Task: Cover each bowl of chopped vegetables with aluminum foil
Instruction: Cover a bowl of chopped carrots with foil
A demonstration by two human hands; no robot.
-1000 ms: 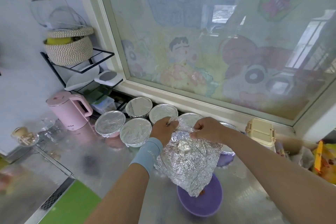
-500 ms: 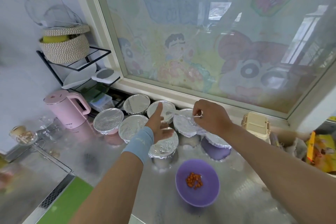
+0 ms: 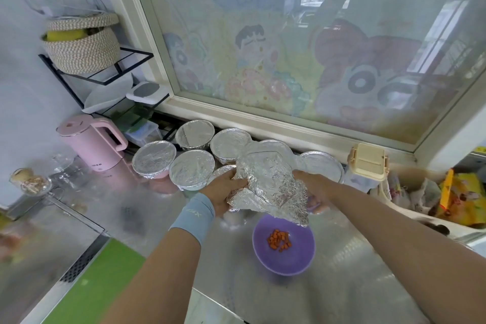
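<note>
Both hands, left and right, are gripping a crumpled foil sheet by its sides, just above and behind the uncovered purple bowl of carrot. Seemingly the last bowl: next, the foil is needing lowering and pressing around its rim.

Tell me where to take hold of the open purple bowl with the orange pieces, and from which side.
Take the purple bowl by its near rim, coming from the person's side of the counter. It sits upright and open, with the orange pieces low in the middle, so the rim is bare. The crumpled foil sheet, held by the left hand and right hand, overhangs the far rim.
</note>
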